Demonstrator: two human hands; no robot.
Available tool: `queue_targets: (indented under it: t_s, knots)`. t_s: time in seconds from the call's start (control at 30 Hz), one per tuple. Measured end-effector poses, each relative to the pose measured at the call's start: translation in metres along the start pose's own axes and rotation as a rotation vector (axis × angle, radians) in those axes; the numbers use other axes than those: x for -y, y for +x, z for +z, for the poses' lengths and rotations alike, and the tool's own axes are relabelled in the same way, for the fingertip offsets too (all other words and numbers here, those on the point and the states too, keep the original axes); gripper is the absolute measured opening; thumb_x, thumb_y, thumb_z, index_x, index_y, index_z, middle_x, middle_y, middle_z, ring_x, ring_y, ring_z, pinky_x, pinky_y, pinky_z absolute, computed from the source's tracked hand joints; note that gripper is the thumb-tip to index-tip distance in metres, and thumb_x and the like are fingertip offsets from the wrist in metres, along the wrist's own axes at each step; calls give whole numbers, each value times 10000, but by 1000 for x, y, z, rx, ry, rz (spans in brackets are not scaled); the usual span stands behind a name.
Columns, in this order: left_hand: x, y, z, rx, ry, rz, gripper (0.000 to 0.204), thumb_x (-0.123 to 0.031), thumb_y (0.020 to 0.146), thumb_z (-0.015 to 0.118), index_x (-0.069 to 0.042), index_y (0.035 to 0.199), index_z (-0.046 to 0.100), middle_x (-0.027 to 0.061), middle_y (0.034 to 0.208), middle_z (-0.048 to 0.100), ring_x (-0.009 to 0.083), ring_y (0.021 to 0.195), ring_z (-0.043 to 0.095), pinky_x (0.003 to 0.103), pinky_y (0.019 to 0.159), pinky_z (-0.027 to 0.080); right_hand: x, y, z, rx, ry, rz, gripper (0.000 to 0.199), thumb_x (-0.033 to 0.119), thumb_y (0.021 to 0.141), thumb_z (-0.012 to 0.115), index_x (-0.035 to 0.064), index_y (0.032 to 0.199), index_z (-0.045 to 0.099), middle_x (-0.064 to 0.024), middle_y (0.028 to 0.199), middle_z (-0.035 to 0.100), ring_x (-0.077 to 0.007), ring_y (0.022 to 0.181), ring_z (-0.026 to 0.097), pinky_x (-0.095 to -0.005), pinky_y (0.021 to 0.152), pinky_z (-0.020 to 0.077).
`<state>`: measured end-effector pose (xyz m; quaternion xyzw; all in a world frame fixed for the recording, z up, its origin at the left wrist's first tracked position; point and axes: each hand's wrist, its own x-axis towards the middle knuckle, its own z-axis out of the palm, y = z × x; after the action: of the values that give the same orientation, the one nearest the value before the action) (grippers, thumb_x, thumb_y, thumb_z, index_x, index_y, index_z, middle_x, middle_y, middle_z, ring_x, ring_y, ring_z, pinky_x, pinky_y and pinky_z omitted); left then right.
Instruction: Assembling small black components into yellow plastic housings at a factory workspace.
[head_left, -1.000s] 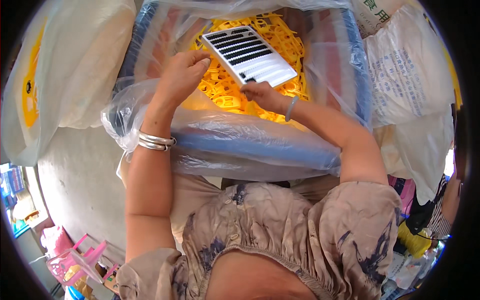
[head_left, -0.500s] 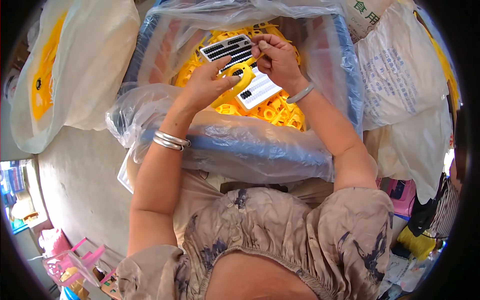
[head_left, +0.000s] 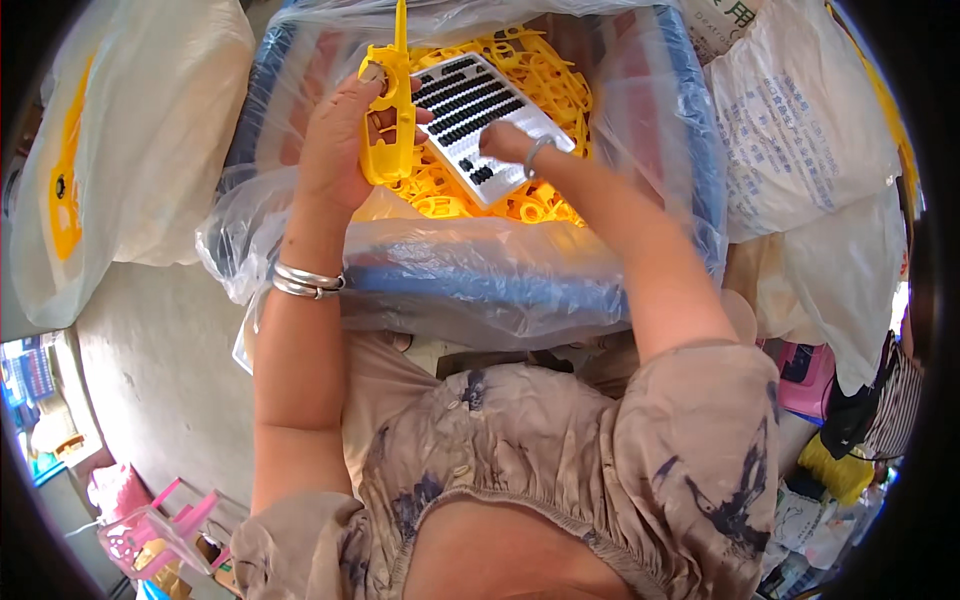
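My left hand (head_left: 340, 140) grips a yellow plastic part (head_left: 391, 150), a frame with openings and a long thin tip that points away from me. Its thumb presses near a round opening in the part. To the right, my right hand (head_left: 508, 143) is over the white tray (head_left: 528, 110), its fingers drawn together. Whether a piece is between those fingertips is hidden. Rows of small black pieces (head_left: 470, 112) fill much of the tray, with a few loose ones at its near end. Beneath the tray lies a heap of yellow plastic parts (head_left: 555, 85).
A blue crate (head_left: 480, 295) lined with clear plastic film surrounds the heap. At the left hangs a translucent bag (head_left: 165, 130) with yellow parts inside. White printed sacks (head_left: 800, 130) stand at the right. A pink stool (head_left: 165, 535) is low on the left.
My left hand has moved left, turning the yellow part so its tip points away. My right hand has come off the part and dropped to the tray.
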<state>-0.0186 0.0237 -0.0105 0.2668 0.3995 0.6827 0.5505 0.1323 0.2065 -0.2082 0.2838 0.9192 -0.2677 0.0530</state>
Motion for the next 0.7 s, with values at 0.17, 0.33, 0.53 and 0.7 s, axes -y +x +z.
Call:
queue_targets:
  t_s: [0.17, 0.33, 0.53, 0.7]
  knots:
    - [-6, -3, -2, 20, -69, -32, 285, -248, 864, 461, -16, 1030, 475, 138, 972, 562, 248, 795, 595, 321, 663, 509, -22, -5, 62, -132, 3, 297, 164, 116, 689, 519, 41, 792, 622, -172, 851, 599, -335, 796, 569, -380, 707, 458]
    - [-10, -3, -13, 12, -98, -32, 319, -248, 859, 461, -3, 1063, 461, 154, 999, 552, 252, 809, 592, 332, 687, 504, -6, -15, 63, -268, 0, 254, 111, 117, 683, 523, 56, 733, 602, -165, 787, 599, -327, 756, 573, -401, 683, 459]
    - [-10, -3, -9, 55, -67, -56, 363, -259, 871, 412, -7, 1133, 419, 156, 1054, 532, 247, 847, 586, 339, 730, 496, 2, -20, 59, -136, -110, 297, 156, 93, 681, 510, 44, 774, 625, -176, 819, 607, -321, 783, 589, -391, 689, 474]
    - [-11, -3, -16, 49, -25, -54, 400, -290, 875, 400, -15, 1164, 392, 155, 1080, 520, 243, 880, 580, 336, 763, 490, 20, -24, 48, -61, -244, 241, 171, 89, 743, 487, 46, 824, 632, -177, 850, 613, -303, 771, 605, -373, 689, 488]
